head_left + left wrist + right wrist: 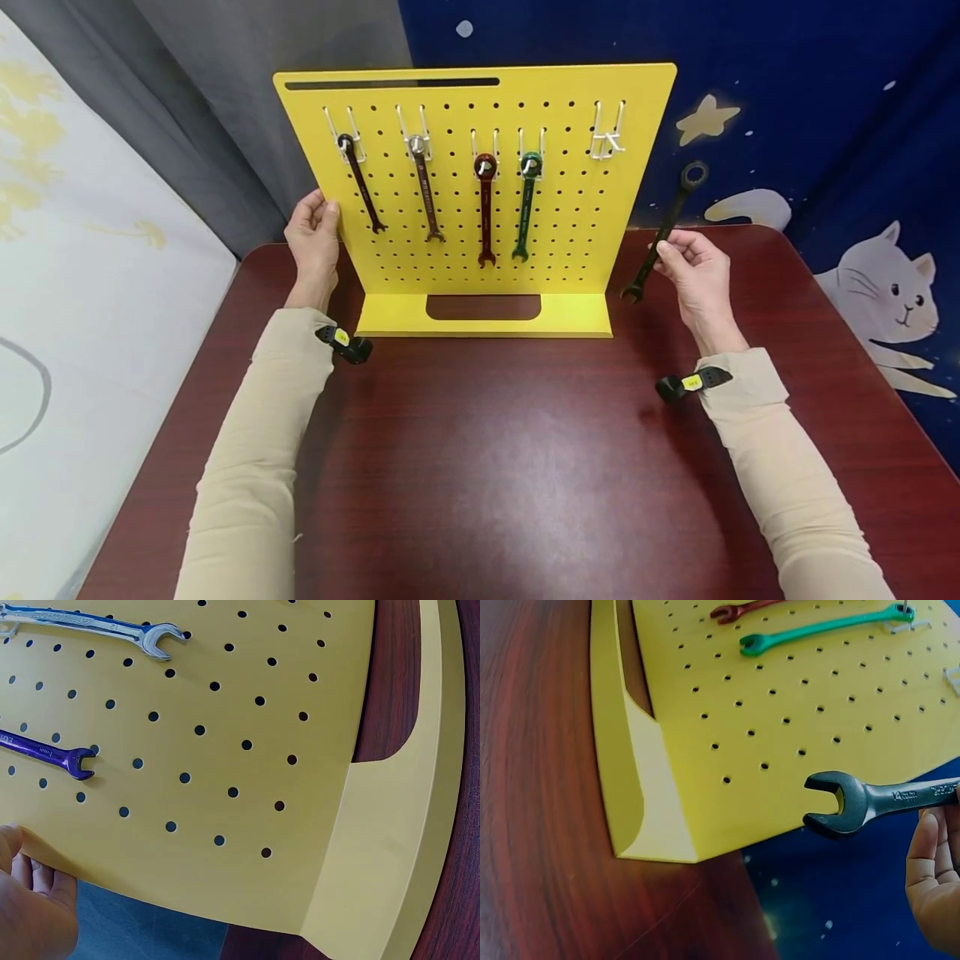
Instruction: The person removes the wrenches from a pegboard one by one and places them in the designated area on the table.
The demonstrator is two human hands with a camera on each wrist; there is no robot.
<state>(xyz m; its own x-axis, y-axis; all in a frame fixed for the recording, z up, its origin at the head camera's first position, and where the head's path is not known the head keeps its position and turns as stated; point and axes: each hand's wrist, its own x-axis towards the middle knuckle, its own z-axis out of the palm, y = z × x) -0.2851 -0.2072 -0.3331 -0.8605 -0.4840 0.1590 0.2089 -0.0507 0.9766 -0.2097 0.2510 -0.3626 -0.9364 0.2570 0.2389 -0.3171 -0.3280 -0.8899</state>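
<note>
A yellow pegboard (555, 208) stands upright on the table. My left hand (313, 237) pinches its left edge, thumb on the front face and fingers behind. In the left wrist view that hand (37, 904) shows at the lower left. My right hand (693, 275), to the right of the board, holds a black combination wrench (670, 218) by its shaft, ring end up. Its open jaw end (844, 804) shows in the right wrist view. On the board hang a purple wrench (363, 183), a silver wrench (426, 187), a red wrench (486, 212) and a green wrench (527, 208).
A white wire hook (606, 142) is fixed at the board's upper right. The dark red table (495, 467) extends in front of the board. Behind it hang a grey curtain (225, 108) and a blue curtain (540, 33) with a cat print.
</note>
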